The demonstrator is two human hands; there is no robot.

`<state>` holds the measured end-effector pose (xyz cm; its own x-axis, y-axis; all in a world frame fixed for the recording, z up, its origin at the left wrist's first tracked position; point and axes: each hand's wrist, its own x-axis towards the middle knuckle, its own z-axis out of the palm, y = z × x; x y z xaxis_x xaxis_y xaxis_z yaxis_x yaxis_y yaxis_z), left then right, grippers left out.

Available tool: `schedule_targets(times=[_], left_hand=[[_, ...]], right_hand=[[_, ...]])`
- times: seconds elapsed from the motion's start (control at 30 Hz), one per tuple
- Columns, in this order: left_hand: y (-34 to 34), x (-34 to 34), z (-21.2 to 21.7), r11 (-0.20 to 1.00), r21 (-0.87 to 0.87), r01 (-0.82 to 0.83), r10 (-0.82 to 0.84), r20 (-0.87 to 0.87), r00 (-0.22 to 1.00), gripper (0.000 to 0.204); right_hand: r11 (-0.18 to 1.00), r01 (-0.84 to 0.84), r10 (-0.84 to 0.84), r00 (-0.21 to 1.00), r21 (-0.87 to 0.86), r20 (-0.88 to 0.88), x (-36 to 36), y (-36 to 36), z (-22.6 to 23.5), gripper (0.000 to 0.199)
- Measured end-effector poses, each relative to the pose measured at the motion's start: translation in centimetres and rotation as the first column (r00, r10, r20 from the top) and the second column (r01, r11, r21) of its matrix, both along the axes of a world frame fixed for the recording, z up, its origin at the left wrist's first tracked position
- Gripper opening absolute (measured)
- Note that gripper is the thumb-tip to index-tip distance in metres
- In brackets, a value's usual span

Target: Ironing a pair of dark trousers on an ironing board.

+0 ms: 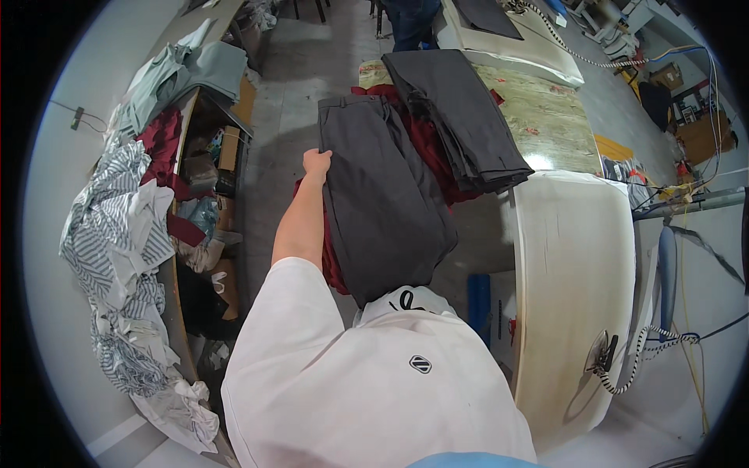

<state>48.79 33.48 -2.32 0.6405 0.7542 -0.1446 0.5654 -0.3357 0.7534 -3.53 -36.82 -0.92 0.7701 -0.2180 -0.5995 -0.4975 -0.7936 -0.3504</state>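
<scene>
A pair of dark grey trousers point(382, 195) lies spread out in front of me, its waistband at the far end. My left hand point(316, 164) is closed on its left edge. Dark red cloth point(433, 144) shows beneath and beside the trousers. Just to the right, more dark grey trousers point(460, 117) lie folded on a table with a patterned green-beige top point(542, 117). My right hand is not visible.
At right stands a padded pale ironing board point(573, 273) with an iron point(599, 352) on a striped cord. A low shelf point(181, 312) on the left carries piled striped, white, red and grey-green garments point(117, 226). Another person's legs point(413, 23) show at the far end.
</scene>
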Motion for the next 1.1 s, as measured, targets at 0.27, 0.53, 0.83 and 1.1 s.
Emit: schedule_targets(times=[0.27, 0.53, 0.83, 1.1], left_hand=[[-4.1, 0.5, 9.3, 0.375, -0.914, 0.151, 0.382, 0.301, 0.874, 0.025], [-29.4, -5.4, 24.4, 0.244, -0.07, 0.967, -0.687, 0.691, 0.223, 0.017], [-59.9, -32.8, 38.9, -0.984, 0.084, 0.155, -0.074, 0.599, -0.797, 0.057], [-72.5, -45.2, 34.5, -0.287, 0.936, 0.205, 0.291, 0.289, -0.912, 0.043]], right_hand=[[0.992, 0.122, -0.122, 0.992, 0.012, -0.017, -4.6, -3.7, -2.8, 0.025], [0.985, -0.116, 0.109, 0.992, 0.124, 0.061, 5.3, -0.1, 5.1, 0.038], [0.922, -0.231, -0.01, 0.788, 0.31, 0.615, 16.4, 2.7, 4.1, 0.055], [0.834, -0.194, -0.225, 0.735, 0.516, 0.639, 16.8, -4.3, 11.2, 0.056]])
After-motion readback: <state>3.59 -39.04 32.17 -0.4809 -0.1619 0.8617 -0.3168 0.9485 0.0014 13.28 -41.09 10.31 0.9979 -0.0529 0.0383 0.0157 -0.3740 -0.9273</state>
